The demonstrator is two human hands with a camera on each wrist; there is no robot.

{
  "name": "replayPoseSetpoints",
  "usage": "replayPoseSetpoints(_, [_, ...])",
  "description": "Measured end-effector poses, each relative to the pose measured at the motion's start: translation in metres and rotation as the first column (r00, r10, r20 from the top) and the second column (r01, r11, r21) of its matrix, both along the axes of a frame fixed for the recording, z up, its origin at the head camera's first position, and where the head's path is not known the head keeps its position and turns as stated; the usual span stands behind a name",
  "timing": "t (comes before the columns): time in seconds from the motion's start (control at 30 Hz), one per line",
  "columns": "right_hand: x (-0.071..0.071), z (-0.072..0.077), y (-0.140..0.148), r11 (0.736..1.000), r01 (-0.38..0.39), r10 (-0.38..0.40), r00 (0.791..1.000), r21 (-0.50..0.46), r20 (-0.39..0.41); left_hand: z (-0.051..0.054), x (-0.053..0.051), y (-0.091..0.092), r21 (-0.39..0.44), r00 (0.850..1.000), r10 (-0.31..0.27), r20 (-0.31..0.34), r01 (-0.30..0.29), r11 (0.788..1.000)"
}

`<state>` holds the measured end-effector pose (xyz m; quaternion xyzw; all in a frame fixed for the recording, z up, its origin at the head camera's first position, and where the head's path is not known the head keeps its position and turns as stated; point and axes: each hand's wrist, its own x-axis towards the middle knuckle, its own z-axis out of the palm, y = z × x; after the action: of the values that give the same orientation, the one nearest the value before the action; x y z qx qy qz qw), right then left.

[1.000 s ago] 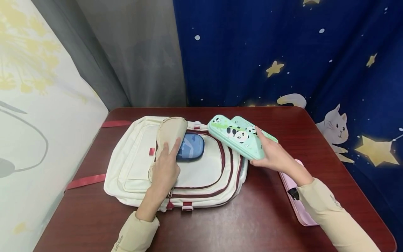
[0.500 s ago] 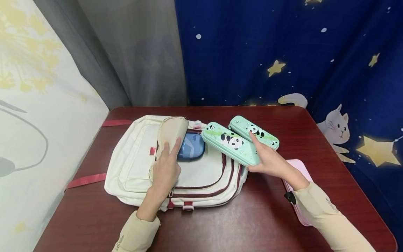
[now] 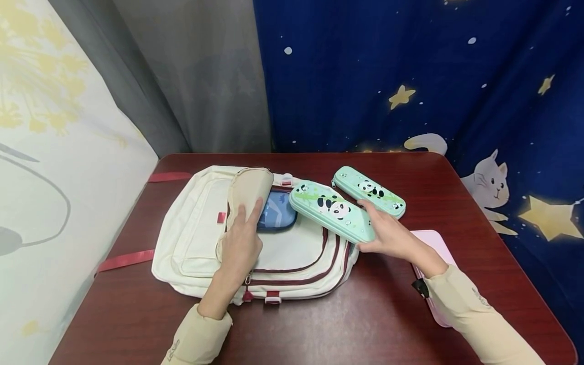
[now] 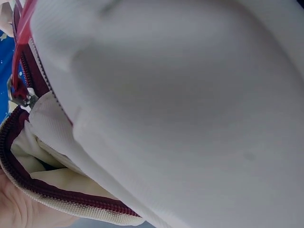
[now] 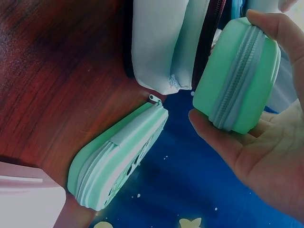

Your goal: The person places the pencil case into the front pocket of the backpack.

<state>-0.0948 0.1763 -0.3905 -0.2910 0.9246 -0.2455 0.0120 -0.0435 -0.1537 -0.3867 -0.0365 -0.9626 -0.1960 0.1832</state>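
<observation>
A cream backpack with dark red zips lies on the table, its beige-lined flap folded back. My left hand rests on that flap with two fingers straight; its thumb is hidden. Partly under the flap sits a blue pencil case. My right hand grips one end of a mint-green panda pencil case, thumb on one side and fingers on the other, above the backpack's right part. In the right wrist view, the zipped end of this pencil case faces the camera.
A second mint-green panda pencil case lies on the table behind the right hand. A pink case lies partly under the right forearm. Red straps stretch left from the backpack. The brown table's far edge meets curtains.
The right hand has moved the panda pencil case left and nearer, away from the second one and toward the blue case. The left hand stays on the flap.
</observation>
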Motion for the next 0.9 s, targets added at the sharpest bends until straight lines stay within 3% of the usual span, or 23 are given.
replayPoseSetpoints(0.3, [0.006,-0.001,-0.003,0.99,-0.139,0.14,0.989,0.025,-0.046,0.0,0.0,0.0,-0.003,1.0,0.001,0.001,-0.001,1.0])
replayPoseSetpoints(0.5, [0.009,-0.003,-0.007,0.981,-0.189,0.192,0.98,0.049,-0.061,-0.002,0.0,-0.001,-0.001,1.0,-0.002,-0.009,0.002,1.0])
replayPoseSetpoints(0.9, [0.013,-0.012,-0.016,0.951,-0.291,0.304,0.943,0.102,-0.139,-0.001,0.0,0.0,0.009,1.0,0.009,0.024,-0.009,1.0])
